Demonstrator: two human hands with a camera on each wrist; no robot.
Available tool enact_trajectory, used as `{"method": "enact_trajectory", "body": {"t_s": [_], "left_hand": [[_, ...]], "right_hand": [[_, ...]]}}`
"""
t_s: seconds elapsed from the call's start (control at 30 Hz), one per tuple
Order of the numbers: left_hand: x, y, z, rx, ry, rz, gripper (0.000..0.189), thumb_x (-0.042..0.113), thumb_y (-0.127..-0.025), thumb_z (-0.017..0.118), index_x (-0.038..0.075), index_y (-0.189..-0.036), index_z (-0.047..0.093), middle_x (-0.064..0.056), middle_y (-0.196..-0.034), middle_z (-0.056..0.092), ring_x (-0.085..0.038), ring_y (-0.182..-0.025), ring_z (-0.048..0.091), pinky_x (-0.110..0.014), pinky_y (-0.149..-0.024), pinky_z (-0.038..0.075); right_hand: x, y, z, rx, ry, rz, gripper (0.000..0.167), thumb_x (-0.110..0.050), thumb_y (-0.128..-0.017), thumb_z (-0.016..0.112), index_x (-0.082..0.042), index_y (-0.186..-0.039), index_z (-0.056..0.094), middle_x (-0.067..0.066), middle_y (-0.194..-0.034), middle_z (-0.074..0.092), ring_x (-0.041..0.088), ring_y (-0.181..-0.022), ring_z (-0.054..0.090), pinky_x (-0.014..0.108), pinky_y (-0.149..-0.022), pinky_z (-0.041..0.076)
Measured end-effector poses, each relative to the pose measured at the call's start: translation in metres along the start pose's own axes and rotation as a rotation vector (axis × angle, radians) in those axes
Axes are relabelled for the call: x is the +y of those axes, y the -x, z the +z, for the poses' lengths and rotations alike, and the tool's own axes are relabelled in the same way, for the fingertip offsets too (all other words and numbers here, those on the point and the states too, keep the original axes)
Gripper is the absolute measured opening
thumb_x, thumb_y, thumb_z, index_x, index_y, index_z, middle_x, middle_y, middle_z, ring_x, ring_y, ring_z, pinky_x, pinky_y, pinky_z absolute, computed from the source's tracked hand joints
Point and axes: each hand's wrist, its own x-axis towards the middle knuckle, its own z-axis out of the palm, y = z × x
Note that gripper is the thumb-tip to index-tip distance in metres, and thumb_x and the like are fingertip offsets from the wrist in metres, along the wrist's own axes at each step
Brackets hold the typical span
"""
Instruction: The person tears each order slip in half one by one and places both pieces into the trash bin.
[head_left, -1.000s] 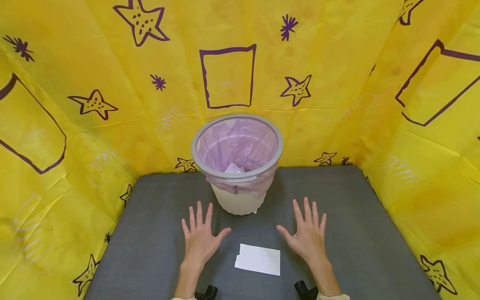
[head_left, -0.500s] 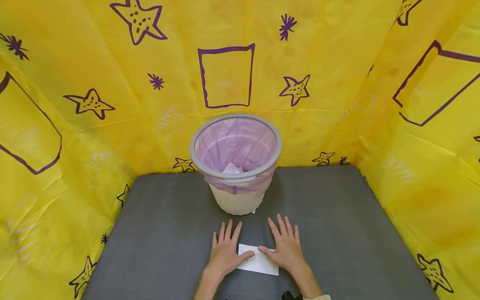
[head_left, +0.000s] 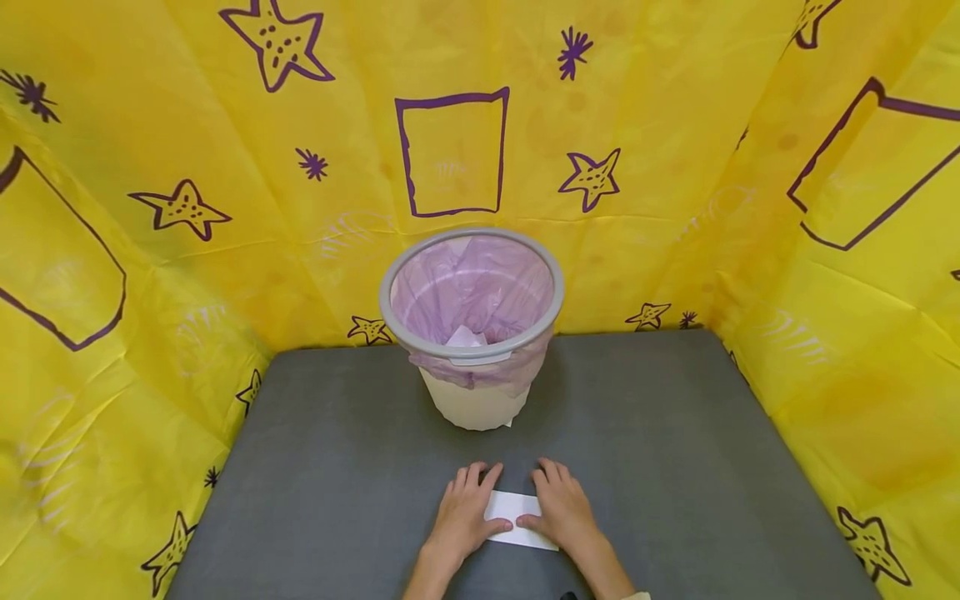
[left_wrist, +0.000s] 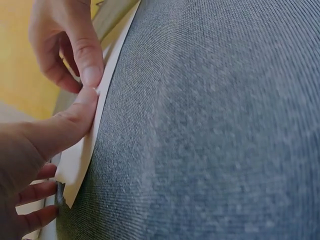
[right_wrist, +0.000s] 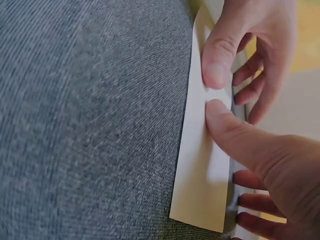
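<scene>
Currently, we locate the white paper sheet [head_left: 513, 505] lying on the grey worktop [head_left: 330, 500], on the near side of the lined bin [head_left: 472, 407]. We find the left hand [head_left: 461, 514] and the right hand [head_left: 566, 508] released: each thumb rests on the paper sheet, the loosely bent fingers lie beyond its far edge, and neither side pinches it. We rate the paper sheet as light, thin and flexible, liable to crease or tear, particularly at its ragged left end. We recommend holding it near both ends, thumbs above and fingertips beneath the far edge, using light, even pressure.
</scene>
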Motion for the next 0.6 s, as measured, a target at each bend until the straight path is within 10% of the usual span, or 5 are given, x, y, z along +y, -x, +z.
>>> {"method": "enact_trajectory", "body": {"t_s": [0.6], "left_hand": [[0.0086, 0.0074, 0.0016, -0.01, 0.119, 0.077, 0.037, 0.032, -0.077, 0.078, 0.018, -0.107, 0.061, 0.005, -0.088, 0.058, -0.016, -0.08, 0.058, -0.027, -0.066, 0.047]], "right_hand": [[-0.0061, 0.0043, 0.001, 0.1, -0.041, -0.113, 0.044, -0.034, -0.061, 0.088, -0.016, -0.076, 0.051, 0.007, -0.106, 0.06, 0.025, -0.097, 0.057, 0.039, -0.073, 0.049]]}}
